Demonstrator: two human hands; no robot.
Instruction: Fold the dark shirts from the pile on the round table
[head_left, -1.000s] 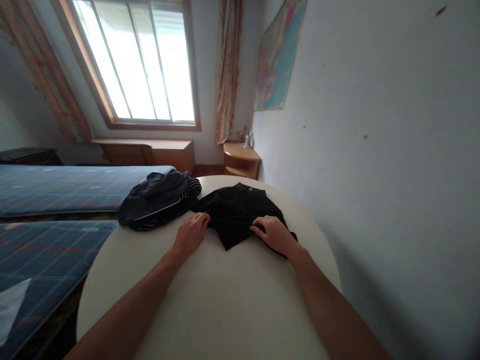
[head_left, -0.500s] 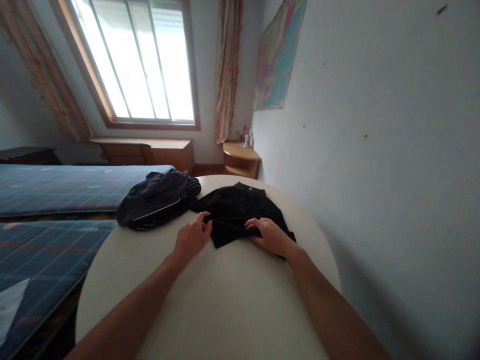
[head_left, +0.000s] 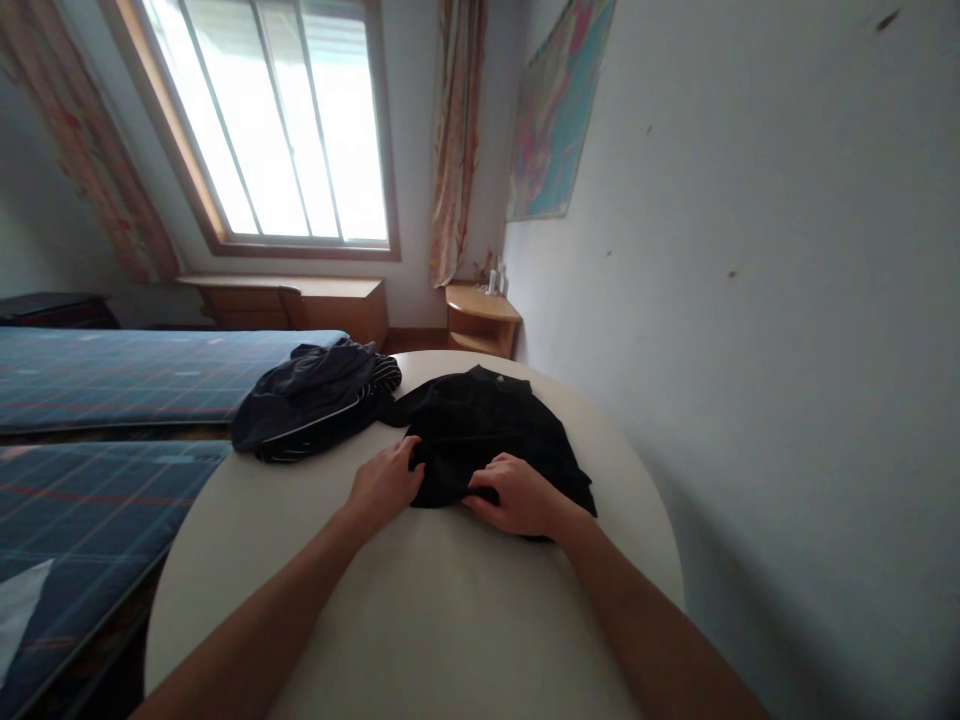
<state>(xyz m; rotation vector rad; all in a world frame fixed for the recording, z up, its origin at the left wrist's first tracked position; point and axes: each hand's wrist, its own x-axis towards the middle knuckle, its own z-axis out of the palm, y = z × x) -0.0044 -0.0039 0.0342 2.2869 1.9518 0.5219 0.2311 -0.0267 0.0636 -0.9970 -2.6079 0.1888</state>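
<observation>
A black collared shirt (head_left: 487, 420) lies on the round white table (head_left: 420, 620), its collar toward the far edge. My left hand (head_left: 386, 478) pinches the shirt's near left corner between thumb and fingers. At the middle of the near hem, my right hand (head_left: 517, 495) grips the cloth, thumb below and fingers curled on top. Touching the shirt's left side is a heap of dark clothing (head_left: 315, 400) with white stripes and piping.
Two beds with blue plaid mattresses (head_left: 112, 500) stand left of the table. A white wall (head_left: 787, 400) rises close on the right. Behind are a wooden desk (head_left: 337, 290) and a corner shelf (head_left: 480, 303) with small bottles.
My right hand has moved toward me and slightly left, drawing the hem nearer. My left hand has closed on the shirt's corner. The dark heap stays in place.
</observation>
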